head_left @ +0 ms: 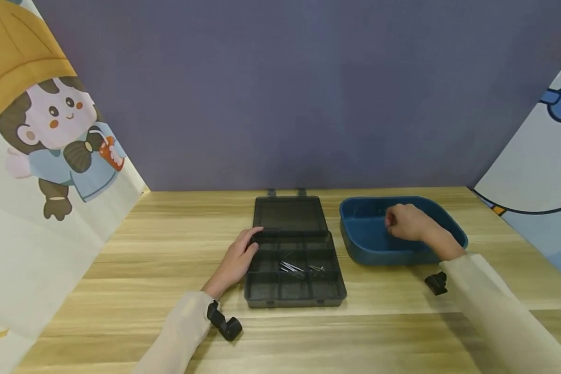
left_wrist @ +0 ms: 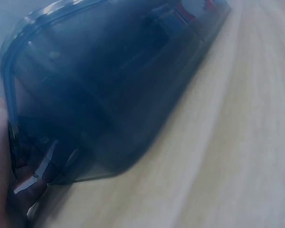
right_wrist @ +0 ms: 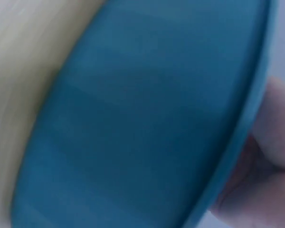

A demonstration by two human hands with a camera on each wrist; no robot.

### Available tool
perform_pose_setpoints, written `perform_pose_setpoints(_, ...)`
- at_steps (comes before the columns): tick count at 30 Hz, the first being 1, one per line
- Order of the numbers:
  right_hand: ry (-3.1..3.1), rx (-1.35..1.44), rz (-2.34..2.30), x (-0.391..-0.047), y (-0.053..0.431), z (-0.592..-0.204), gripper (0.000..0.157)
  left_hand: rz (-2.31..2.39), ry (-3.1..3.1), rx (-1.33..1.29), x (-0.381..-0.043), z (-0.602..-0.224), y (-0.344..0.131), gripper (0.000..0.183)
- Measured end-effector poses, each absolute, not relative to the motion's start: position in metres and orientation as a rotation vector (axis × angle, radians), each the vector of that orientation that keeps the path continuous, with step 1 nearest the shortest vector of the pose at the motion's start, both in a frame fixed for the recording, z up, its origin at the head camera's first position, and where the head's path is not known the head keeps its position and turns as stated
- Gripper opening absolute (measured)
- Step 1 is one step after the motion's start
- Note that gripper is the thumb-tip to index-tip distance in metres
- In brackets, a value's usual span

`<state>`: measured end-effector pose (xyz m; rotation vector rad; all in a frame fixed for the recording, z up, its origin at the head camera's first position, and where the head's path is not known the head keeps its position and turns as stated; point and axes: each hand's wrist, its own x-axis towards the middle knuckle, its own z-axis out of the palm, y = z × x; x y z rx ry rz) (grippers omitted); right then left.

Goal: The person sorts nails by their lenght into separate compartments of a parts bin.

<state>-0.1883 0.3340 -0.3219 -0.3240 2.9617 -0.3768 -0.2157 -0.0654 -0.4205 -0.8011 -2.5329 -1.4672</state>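
A dark translucent compartment box (head_left: 295, 302) lies open on the table, its lid (head_left: 289, 213) folded back. Several long thin nails (head_left: 292, 268) lie in a middle compartment, with a few short screws (head_left: 316, 268) one compartment to the right. My left hand (head_left: 234, 258) rests along the box's left side, fingers extended at the rim near the hinge. The left wrist view shows the box wall (left_wrist: 99, 95) close up. My right hand (head_left: 409, 222) is over the blue bin (head_left: 392, 257), fingers curled and fingertips downward; I cannot tell whether they pinch anything. The bin's outer wall (right_wrist: 133, 114) fills the right wrist view.
Box and bin stand side by side on the wood-grain table (head_left: 280, 337), a narrow gap between them. A grey-purple panel (head_left: 280, 93) rises at the table's back edge. Cartoon-printed panels (head_left: 9, 218) stand at both sides.
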Motion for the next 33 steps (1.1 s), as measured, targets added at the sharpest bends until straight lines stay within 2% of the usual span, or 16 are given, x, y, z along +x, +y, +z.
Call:
perform_pose_setpoints(20, 2.974, -0.429, -0.519, -0.165, 0.286, -0.292, 0.010, -1.462, -2.530, -0.788, -0.214, -0.419, -0.064, 0.041)
perform_pose_setpoints(33, 2.964, -0.548, -0.576, -0.157, 0.247, -0.295, 0.011, -1.468, -2.527, -0.783, -0.215, -0.420, -0.064, 0.040)
